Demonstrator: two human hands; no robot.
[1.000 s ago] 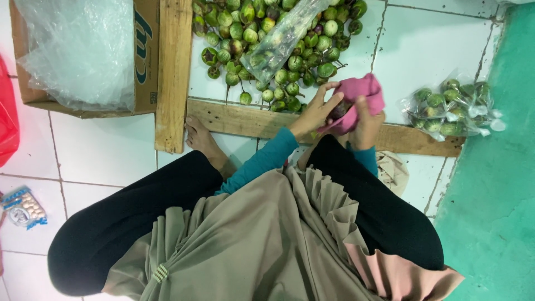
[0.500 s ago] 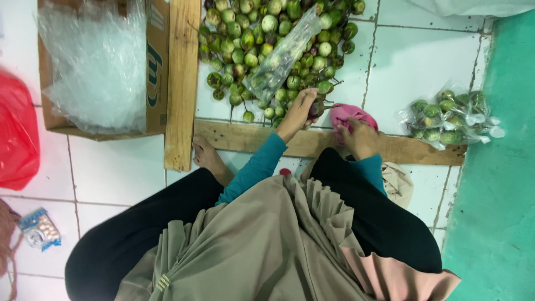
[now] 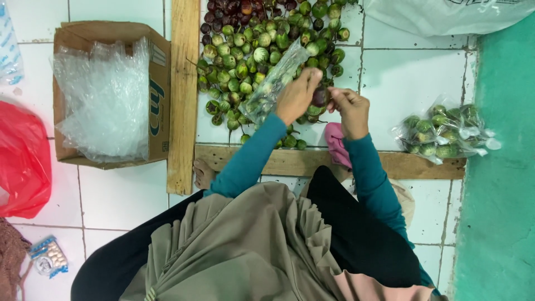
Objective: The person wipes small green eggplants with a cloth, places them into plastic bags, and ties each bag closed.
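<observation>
My left hand (image 3: 294, 96) grips the mouth of a clear plastic bag (image 3: 271, 83) partly filled with small round green eggplants. The bag lies over a pile of green and dark purple eggplants (image 3: 245, 53) on the white tiled floor. My right hand (image 3: 349, 110) is beside the left, its fingertips pinching a dark purple eggplant (image 3: 319, 96) held between both hands at the bag's opening. A pink cloth (image 3: 336, 144) lies under my right wrist, at the wooden plank (image 3: 423, 165).
A filled, tied bag of green eggplants (image 3: 443, 134) rests at the right by the green floor strip. A cardboard box of clear plastic bags (image 3: 106, 95) stands left of an upright plank (image 3: 184, 95). A red plastic bag (image 3: 22, 159) lies at far left, a white sack (image 3: 446, 17) at top right.
The pink cloth left my right hand and now lies by the plank. Both hands moved up to the pile, the left took the clear bag, the right took a purple eggplant.
</observation>
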